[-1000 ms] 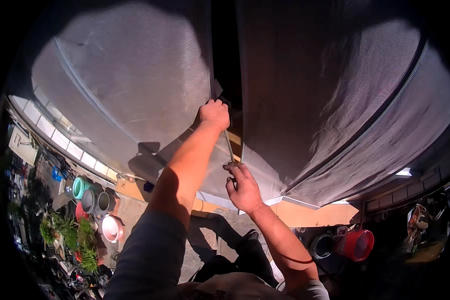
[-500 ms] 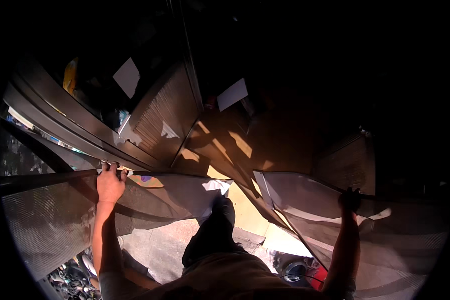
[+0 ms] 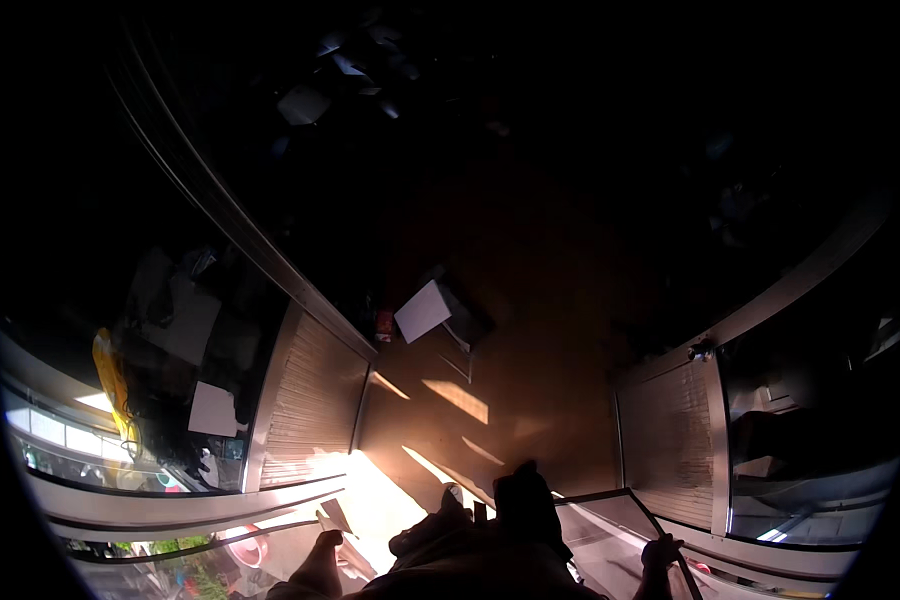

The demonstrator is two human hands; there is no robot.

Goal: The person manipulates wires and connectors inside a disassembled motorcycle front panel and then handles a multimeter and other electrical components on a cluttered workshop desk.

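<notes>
Both hands grip the pale curtain drawn apart at the doorway, left hand clenched on the edge left of it, right hand right, leaving the entrance apparently open, stepping inside remaining.

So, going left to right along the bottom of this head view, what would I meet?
Yellow cloth behind glass → ribbed door panel → left hand → right hand → right glass door.
</notes>
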